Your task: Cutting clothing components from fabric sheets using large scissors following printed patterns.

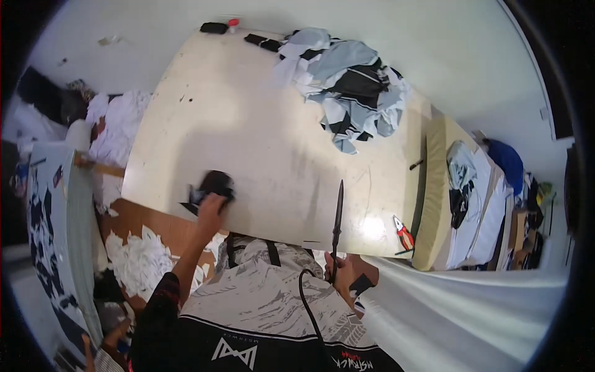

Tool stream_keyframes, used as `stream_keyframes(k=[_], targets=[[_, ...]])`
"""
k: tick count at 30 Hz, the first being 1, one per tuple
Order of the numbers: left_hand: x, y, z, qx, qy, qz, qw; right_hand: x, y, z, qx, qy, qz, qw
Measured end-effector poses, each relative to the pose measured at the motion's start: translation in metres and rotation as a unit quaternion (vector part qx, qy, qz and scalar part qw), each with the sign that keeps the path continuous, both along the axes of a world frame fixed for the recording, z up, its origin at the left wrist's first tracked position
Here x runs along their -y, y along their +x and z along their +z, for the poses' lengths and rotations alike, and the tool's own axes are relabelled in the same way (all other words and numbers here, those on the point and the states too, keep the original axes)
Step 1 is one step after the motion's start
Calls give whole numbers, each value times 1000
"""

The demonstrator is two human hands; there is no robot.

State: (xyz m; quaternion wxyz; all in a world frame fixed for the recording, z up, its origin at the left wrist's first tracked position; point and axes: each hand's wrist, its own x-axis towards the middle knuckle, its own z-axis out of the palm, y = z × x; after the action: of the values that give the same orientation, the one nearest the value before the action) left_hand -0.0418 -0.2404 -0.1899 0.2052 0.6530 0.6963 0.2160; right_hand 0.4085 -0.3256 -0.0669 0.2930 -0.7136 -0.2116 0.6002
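Observation:
My left hand (pixel 212 209) grips a small bunched black and grey cloth piece (pixel 215 182) near the table's front left edge. Some blur lies over the cloth, and its dark tip points left. My right hand (pixel 346 273) is closed at the front edge, around the lower end of a long, dark, pointed tool (pixel 339 211), which looks like scissors seen edge-on. Its tip points away from me over the tabletop. A dark patch of cloth or a band (pixel 359 284) shows by my right hand; which of these it is, I cannot tell.
The pale table (pixel 248 124) bears a heap of grey, white and black cloth pieces (pixel 353 80) at the back. Red-handled pliers or snips (pixel 404 235) lie front right, near a beige foam pad (pixel 429 198). White scraps (pixel 139 260) cover the floor at left. A white sheet (pixel 446 297) hangs right.

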Motion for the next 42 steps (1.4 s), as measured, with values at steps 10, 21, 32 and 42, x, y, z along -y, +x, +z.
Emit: stream_keyframes(k=[10,21,32,42], targets=[[-251,3,16,-56,326,42,943,16,-18,-52,147,71,-79,983],[-343,310,1,32,243,-298,923,-79,-28,-96,498,220,-117,831],[-307,208,-18,78,260,-295,916,-120,-25,-124,645,214,-135,721],[-295,271,26,8,250,-116,961,-114,-26,-125,642,238,-140,715]])
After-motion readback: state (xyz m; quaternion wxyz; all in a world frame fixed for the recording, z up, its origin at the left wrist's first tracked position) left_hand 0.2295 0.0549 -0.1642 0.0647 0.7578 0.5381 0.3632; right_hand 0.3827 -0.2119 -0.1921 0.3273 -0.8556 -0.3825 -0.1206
